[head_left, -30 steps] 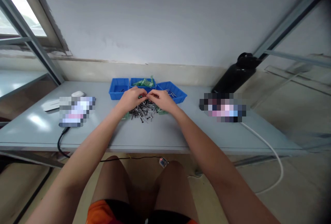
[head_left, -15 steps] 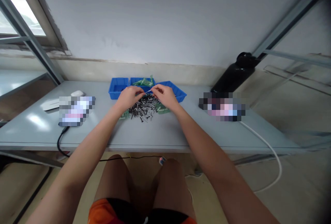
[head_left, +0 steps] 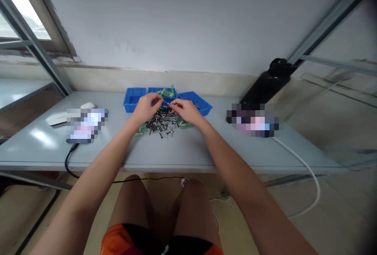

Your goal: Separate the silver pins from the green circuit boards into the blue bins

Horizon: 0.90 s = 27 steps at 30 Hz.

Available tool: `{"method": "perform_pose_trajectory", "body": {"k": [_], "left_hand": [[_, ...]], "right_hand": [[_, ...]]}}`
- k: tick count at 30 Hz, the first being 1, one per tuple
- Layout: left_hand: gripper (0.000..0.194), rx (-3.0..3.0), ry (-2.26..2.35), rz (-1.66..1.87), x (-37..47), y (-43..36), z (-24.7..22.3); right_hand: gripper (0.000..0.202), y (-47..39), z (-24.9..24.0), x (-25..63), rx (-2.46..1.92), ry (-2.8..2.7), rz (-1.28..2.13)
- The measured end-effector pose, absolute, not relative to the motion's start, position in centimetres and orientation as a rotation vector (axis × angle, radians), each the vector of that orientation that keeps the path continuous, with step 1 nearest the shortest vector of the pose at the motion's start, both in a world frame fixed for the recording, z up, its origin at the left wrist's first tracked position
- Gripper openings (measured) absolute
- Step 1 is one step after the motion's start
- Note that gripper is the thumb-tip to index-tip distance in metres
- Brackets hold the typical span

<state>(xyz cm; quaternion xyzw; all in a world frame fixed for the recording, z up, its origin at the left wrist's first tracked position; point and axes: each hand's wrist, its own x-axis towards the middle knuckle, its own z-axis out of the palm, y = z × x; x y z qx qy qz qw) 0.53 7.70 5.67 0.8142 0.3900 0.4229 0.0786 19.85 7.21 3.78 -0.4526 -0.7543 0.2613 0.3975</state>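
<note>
My left hand is closed in a pinch above a pile of screws, black and silver mixed. Facing it, my right hand also pinches. A small thin screw spans the gap between the two sets of fingertips; its details are too small to make out. Behind my hands stand three blue bins: a left bin, a middle bin with green plastic film in it, and an angled right bin with some screws inside. My hands partly hide the bins and the pile.
More green film lies beside the pile. At left on the grey table are a blurred phone on a black cable and a white case. To the right are a black bottle and another blurred device with a white cable.
My left fingertips have lifted slightly and drawn a little left. My right fingertips have moved slightly left and down. The screw between them shows less clearly.
</note>
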Motion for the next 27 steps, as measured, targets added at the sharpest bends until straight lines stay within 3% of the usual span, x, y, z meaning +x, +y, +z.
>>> {"method": "perform_pose_trajectory", "body": {"k": [7,27], "left_hand": [[0.012,2.535,1.078,1.167,0.9,7.5,5.4],[0.012,2.503,1.254,0.955,0.5,8.0,5.2]], "right_hand": [[0.021,7.1,3.4,19.6,-1.218,-2.149,0.493],[0.018,6.8,4.4,19.9,-1.137,-1.909,0.311]]}}
